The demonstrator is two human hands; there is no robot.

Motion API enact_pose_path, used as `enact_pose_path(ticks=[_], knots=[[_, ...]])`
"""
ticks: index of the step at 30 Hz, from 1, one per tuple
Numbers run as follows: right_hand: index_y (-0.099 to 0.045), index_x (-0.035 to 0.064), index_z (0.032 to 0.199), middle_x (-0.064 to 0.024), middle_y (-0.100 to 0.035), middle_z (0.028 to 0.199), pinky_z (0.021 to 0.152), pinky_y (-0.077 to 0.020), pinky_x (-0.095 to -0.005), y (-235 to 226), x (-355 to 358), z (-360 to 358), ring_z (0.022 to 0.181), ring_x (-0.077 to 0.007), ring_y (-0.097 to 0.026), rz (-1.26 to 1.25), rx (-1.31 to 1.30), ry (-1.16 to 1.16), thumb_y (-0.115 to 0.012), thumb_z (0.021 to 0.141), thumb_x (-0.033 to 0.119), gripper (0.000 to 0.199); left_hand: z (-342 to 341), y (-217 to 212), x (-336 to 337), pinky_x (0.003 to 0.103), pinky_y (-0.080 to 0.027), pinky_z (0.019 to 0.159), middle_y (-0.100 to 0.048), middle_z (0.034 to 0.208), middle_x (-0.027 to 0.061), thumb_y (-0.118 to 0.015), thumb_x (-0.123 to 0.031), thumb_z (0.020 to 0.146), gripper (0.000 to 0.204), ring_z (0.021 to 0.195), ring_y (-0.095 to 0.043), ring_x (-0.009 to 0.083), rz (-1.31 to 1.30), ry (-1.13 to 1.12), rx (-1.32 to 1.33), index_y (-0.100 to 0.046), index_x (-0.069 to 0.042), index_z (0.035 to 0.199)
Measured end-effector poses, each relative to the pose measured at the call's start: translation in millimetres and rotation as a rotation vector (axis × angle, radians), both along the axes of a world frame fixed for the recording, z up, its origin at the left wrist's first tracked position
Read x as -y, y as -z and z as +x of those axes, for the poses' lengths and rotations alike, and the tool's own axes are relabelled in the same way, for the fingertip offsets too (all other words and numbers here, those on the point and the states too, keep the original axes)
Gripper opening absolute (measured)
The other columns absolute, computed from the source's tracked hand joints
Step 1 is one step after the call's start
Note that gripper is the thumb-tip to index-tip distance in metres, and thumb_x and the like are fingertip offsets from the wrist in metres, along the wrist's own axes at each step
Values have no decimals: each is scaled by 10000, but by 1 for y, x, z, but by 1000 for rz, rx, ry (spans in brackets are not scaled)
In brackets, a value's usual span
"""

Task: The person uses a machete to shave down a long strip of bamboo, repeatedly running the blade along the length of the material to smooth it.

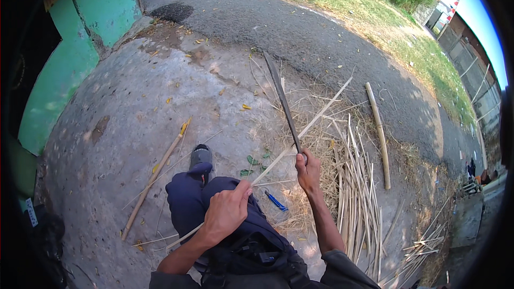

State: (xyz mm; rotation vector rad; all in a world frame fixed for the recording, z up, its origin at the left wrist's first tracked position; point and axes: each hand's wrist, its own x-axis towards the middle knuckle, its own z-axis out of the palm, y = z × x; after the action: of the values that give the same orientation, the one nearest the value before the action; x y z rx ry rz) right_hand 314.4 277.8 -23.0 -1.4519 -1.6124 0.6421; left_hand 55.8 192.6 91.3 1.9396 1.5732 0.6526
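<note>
My right hand (309, 172) is closed around the handle of a machete (282, 96), whose long dark blade points up and away. My left hand (227, 210) pinches a pale bamboo strip (327, 106) that runs diagonally up to the right. The strip crosses the machete close to its handle, and the two seem to touch there. Below my hands are my legs in dark blue trousers (184, 195). A blue-handled tool (276, 201) lies on the ground between my hands; its exact kind is unclear.
Many split bamboo strips (360, 195) lie heaped at the right over shavings (300, 208). Beyond them rests a bamboo pole (379, 135). A long thin stick (154, 181) lies to the left. A green wall (59, 96) stands far left, and an asphalt path (241, 21) runs ahead.
</note>
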Motion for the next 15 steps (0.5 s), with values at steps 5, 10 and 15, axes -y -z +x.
enact_pose_path(ticks=[5, 10, 15], knots=[[-608, 16, 920, -132, -460, 547, 524, -405, -396, 8, 18, -15, 487, -266, -503, 14, -77, -114, -585, 1001, 441, 433, 4, 6, -4, 549, -457, 588, -607, 661, 206, -539, -173, 1038, 116, 677, -638, 444, 23, -18, -51, -582, -74, 995], [-594, 12, 890, -96, -437, 533, 496, -393, -388, 20, -10, 11, 474, -216, -483, 100, -65, -33, -581, 1009, 472, 475, -3, 1, 4, 560, -477, 581, -623, 662, 211, -542, -179, 1034, 103, 673, -648, 445, 2, 20, -12, -574, -82, 1017], [-588, 6, 874, -47, -445, 536, 500, -380, -358, 33, -5, 5, 495, -152, -476, -36, -223, 37, -564, 1018, 520, 535, -1, 9, -1, 574, -491, 567, -633, 655, 214, -546, -181, 1030, 94, 659, -656, 445, -25, 22, -83, -561, -88, 1029]])
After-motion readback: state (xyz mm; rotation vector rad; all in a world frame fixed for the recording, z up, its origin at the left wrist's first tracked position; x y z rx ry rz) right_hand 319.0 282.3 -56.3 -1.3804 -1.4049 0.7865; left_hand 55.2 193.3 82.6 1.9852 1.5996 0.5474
